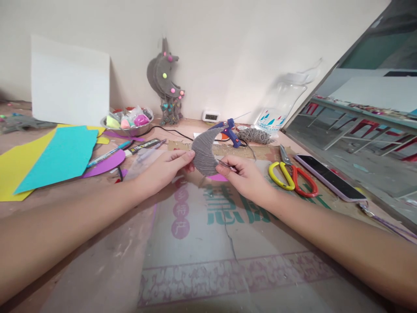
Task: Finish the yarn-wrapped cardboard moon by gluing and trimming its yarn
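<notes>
A crescent moon wrapped in grey yarn (204,153) is held up over the table between both my hands. My left hand (174,163) pinches its left edge between thumb and fingers. At its lower right tip, my right hand (240,173) is closed, with the thumb against the crescent and a thin dark piece, too small to name, at the fingers. Below the crescent shows a bit of purple sheet (217,178). Behind it lie a blue glue gun (232,134) and a bundle of grey yarn (256,135).
Scissors (293,176) and a phone (330,177) lie at right. Yellow sheets (22,163), a turquoise sheet (58,154), a pen (109,154) and a bowl (127,130) of bagged clay are at left. Behind stand a clock (211,116), a jar (276,104) and a hanging moon ornament (166,78).
</notes>
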Demonstrator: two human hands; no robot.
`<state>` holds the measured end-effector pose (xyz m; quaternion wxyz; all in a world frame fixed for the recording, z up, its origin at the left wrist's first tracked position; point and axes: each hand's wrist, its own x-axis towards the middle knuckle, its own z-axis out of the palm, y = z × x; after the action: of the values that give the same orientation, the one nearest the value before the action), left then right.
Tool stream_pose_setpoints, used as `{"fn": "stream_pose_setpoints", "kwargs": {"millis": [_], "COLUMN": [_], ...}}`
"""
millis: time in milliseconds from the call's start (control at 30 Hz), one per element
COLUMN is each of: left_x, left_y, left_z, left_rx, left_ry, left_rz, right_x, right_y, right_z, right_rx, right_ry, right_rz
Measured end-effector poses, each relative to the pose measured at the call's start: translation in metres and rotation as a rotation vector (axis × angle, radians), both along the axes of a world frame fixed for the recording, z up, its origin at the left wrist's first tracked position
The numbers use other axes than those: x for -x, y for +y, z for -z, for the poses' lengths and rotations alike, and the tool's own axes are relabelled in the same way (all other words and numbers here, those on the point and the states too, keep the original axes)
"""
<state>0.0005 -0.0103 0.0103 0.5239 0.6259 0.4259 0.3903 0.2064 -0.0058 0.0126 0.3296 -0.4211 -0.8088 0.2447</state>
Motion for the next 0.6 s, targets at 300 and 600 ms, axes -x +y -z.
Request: {"fn": "stream_pose_setpoints", "kwargs": {"millis": [300, 600], "left_x": [-0.004, -0.0029], "left_y": [-0.0021, -0.0029], "left_z": [-0.0079, -0.005], "left_rx": [-0.185, -0.15], "left_ry": [0.255, 0.172], "left_rz": [0.129, 0.138], "right_x": [-0.0019, -0.0025], "right_y": [0.0043, 0.0049], "right_z": [0.0043, 0.0049], "right_rx": [0.019, 0.056], "right_ry": [0.028, 0.057], "right_rz": [0.005, 0.001]}}
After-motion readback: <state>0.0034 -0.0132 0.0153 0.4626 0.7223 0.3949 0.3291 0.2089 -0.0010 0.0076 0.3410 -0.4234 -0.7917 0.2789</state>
